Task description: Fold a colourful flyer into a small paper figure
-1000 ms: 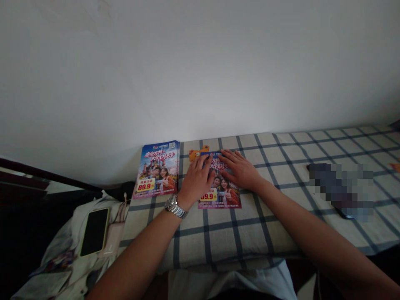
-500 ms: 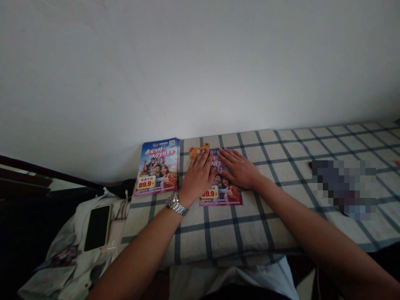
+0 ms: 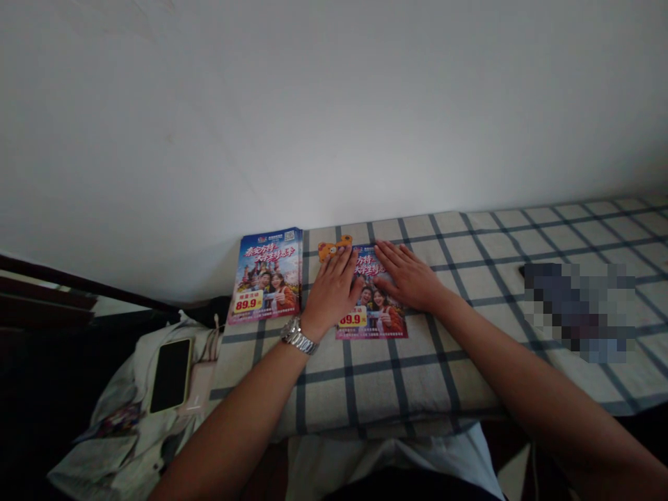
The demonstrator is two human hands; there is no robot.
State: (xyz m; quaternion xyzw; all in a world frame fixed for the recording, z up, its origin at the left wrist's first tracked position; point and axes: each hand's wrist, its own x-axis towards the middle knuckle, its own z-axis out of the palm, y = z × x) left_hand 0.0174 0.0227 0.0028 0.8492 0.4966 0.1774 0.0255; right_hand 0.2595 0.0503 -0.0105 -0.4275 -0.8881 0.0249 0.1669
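Observation:
A colourful printed flyer (image 3: 383, 321) lies flat on the checked cloth, in front of me. Across its left side rests my left hand (image 3: 334, 287), fingers stretched out flat and pointing away from me; a metal watch is on that wrist. My right hand (image 3: 410, 278) lies flat over the flyer's right upper part, fingers extended. Neither hand grips anything. An orange bear-shaped piece (image 3: 330, 249) shows just beyond my left fingertips, partly hidden by them. To the left sits a stack of matching flyers (image 3: 268, 271), close to the wall.
The checked cloth (image 3: 334, 396) covers a long surface against a white wall (image 3: 334, 111). A blurred dark object (image 3: 568, 299) lies at the right. At the lower left, a phone (image 3: 171, 376) rests on pale fabric (image 3: 112, 403) beside a dark rail (image 3: 83, 283).
The whole view has shifted slightly. My right hand has slid a little to the right on the flyer, showing more of its title; my left hand stays about where it was.

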